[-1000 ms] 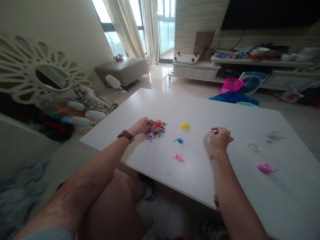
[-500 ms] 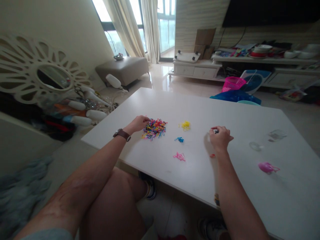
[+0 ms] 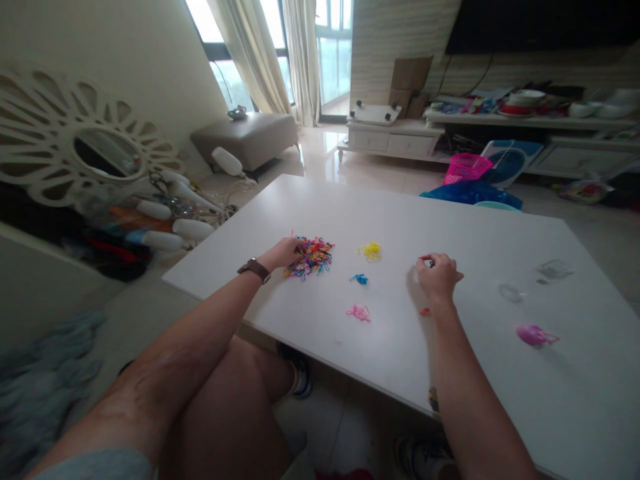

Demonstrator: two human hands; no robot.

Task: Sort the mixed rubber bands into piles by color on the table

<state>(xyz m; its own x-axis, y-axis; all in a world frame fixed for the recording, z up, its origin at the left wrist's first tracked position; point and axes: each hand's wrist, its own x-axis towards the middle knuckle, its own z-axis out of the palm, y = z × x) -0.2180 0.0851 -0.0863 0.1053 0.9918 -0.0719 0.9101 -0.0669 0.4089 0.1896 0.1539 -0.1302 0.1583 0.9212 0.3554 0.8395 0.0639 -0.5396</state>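
Note:
A mixed pile of small colourful rubber bands (image 3: 315, 258) lies on the white table (image 3: 395, 360). My left hand (image 3: 286, 253), with a brown-strapped watch on its wrist, has its bent fingers at the pile's left side; the fingertips are closed together, and what they hold is hidden. To the right, my right hand (image 3: 439, 275) is closed in a pinch just over the table, with dark rubber bands (image 3: 431, 264) showing between thumb and fingers. Between the hands lie yellow bands (image 3: 371, 251), blue bands (image 3: 359, 279) and pink bands (image 3: 359, 313). A small red-orange bit (image 3: 425, 311) lies below my right wrist.
On the table's right are a clear box (image 3: 554, 271), a clear round lid (image 3: 511, 292) and a purple-pink item with a loop (image 3: 536, 335). A small yellow-dark object (image 3: 433, 399) sits at the near edge. A pink basket (image 3: 467, 167) stands beyond the table.
My left hand has moved a little to the right, further over the pile. My right hand has barely shifted and keeps its pinch. The sorted bands look the same.

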